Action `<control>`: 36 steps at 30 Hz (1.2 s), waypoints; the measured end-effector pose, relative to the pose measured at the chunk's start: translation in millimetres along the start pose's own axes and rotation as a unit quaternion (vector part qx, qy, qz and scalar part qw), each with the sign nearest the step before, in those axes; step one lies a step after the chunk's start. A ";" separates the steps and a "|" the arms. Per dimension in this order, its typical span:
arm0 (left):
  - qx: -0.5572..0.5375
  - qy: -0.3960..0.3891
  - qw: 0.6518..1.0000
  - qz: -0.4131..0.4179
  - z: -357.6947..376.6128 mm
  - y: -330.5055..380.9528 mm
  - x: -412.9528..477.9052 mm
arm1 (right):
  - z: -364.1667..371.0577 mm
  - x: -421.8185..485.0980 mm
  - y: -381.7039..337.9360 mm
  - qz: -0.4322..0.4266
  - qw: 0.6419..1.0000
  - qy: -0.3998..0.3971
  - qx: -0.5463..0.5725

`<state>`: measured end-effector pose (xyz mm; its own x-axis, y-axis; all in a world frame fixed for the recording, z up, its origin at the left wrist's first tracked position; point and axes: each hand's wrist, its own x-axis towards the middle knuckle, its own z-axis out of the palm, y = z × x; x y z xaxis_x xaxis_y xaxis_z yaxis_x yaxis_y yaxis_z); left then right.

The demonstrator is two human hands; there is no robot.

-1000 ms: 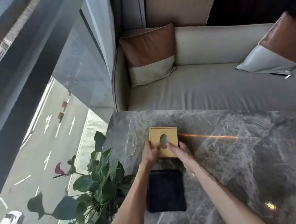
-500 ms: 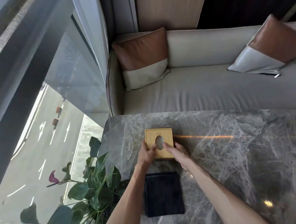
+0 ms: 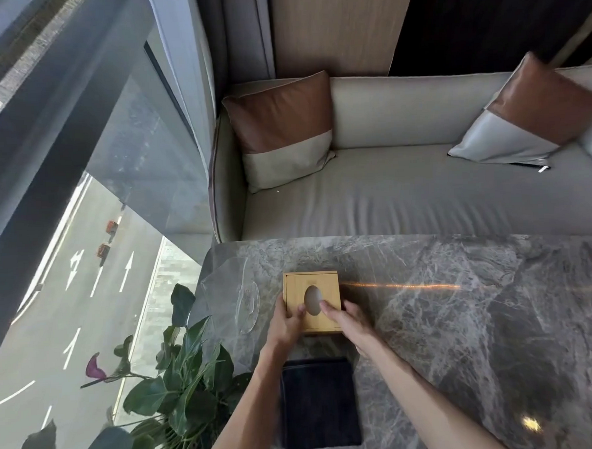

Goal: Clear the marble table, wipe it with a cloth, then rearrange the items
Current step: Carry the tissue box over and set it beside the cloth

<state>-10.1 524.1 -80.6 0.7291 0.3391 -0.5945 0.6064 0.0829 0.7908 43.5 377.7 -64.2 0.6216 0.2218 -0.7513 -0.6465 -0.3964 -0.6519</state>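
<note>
I see the left hand (image 3: 287, 322) gripping the wooden tissue box (image 3: 320, 286) on its left side, thumb on top; the right hand (image 3: 349, 319) grips the right side likewise; the box is on the marble table (image 3: 464, 318), far left, just right of a clear glass plate (image 3: 235, 296); a folded dark cloth (image 3: 319, 403) lies nearer.

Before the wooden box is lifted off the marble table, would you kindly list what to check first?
1. Grip: left hand and right hand both hold the wooden box: ok.
2. Box sits flat on the marble table: ok.
3. Gap to the glass plate on the box's left, clear rim hard to see: cannot tell.
4. Folded dark cloth lies apart from the box, nearer the person: ok.
5. Tissues inside the opening: cannot tell.
</note>
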 end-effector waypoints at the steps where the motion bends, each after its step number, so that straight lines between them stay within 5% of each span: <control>1: 0.002 0.003 1.000 -0.002 0.9 -0.5 1.3 | -0.2 -5.5 -4.1 0.009 1.000 0.002 0.007; 16: 0.022 -0.018 0.999 -0.020 -1.9 7.1 -1.0 | -2.2 48.3 46.1 0.022 1.000 0.007 -0.012; 36: 0.023 -0.028 0.999 -0.017 -6.0 9.8 -5.9 | -0.1 -1.7 1.9 -0.002 1.000 -0.012 -0.002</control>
<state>-10.4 528.5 -68.5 0.7234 0.2843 -0.6291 0.6442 0.0497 0.7632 41.3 376.4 -64.1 0.6130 0.2440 -0.7515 -0.6427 -0.3992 -0.6539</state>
